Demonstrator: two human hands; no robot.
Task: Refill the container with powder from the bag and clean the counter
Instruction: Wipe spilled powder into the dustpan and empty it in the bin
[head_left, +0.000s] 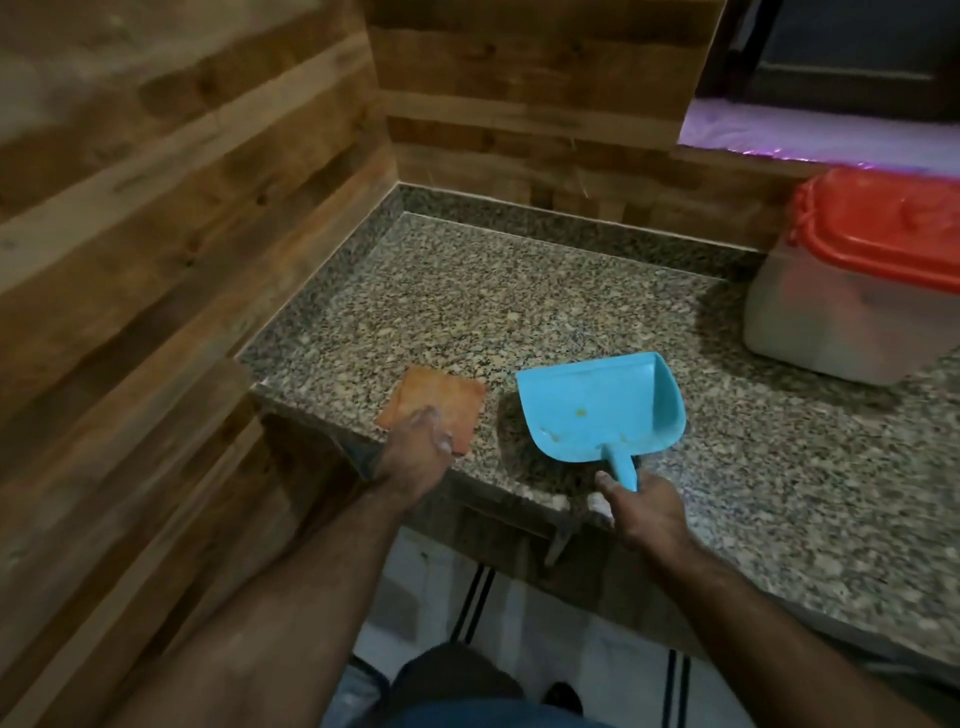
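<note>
Speckled granite counter (519, 291), polished, set into a corner of wood-plank walls (156, 218). One orange square cloth (441, 397) lies flat near the front edge; left hand (415, 452) presses on its near corner, fingers curled over it. One blue plastic dustpan (597, 405), smooth and scoop-shaped, rests on the counter just beside the cloth, a few pale crumbs inside. Right hand (644, 509) grips its short handle, fingers closed around it. One translucent rectangular container (831, 322) with a red lid (883, 239) sits shut at far right, well apart from both hands.
</note>
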